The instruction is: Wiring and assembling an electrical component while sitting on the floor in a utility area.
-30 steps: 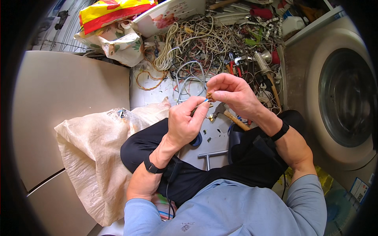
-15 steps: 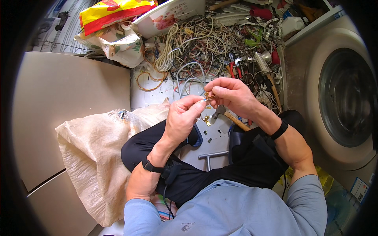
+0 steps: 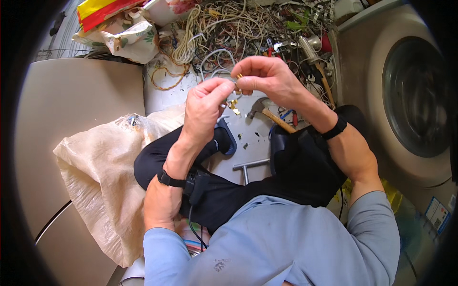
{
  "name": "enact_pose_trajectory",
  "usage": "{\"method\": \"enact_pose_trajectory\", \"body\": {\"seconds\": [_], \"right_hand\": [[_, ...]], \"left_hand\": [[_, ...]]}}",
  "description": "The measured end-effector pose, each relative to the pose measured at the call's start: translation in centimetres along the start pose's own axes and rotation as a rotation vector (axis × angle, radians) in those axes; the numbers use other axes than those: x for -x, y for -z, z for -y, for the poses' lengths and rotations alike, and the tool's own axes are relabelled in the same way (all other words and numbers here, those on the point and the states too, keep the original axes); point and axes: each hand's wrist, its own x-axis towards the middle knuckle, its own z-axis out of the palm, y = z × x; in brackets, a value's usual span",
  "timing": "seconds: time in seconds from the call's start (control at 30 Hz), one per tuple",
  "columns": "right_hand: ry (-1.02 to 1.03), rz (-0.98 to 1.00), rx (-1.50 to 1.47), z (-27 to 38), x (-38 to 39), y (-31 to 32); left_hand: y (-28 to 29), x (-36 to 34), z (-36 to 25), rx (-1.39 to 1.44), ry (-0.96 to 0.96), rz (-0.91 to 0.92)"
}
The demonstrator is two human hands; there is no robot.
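Note:
My left hand [image 3: 201, 108] is closed in a pinch, thumb against forefinger, with a small whitish tip [image 3: 223, 106] showing below its fingers. Meeting it at the fingertips, my right hand [image 3: 272, 80] pinches a small brass-coloured metal piece [image 3: 240, 76]. Most of what lies between the fingers is hidden. Several shiny brass-coloured bits [image 3: 234, 107] lie on the floor under my hands. Beside them rests a claw hammer, its dark head [image 3: 256, 107] toward my hands and its wooden handle [image 3: 279, 120] against my leg.
A tangled heap of cables [image 3: 243, 31] spreads beyond my hands. A T-shaped metal tool [image 3: 251, 165] lies between my legs. At left, a beige woven sack [image 3: 98, 176] leans near a pale cabinet [image 3: 81, 100]. A front-loading washing machine [image 3: 367, 76] stands at right.
The whole view has shifted, so the floor things sit higher in the picture. My hands remain fingertip to fingertip. The blue bit at my left fingertips no longer shows.

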Motion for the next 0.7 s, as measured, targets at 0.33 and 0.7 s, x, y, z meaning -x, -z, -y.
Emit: {"method": "enact_pose_trajectory", "body": {"seconds": [0.33, 0.7], "right_hand": [[0.203, -0.284, 0.109, 6.9, 1.9, 9.3], [-0.160, -0.406, 0.551, 2.1, 9.7, 14.8]], "left_hand": [[-0.5, -1.3, -2.7, 0.051, -0.108, 0.014], [-1.6, -1.5, -5.0, 0.074, -0.234, -0.056]]}}
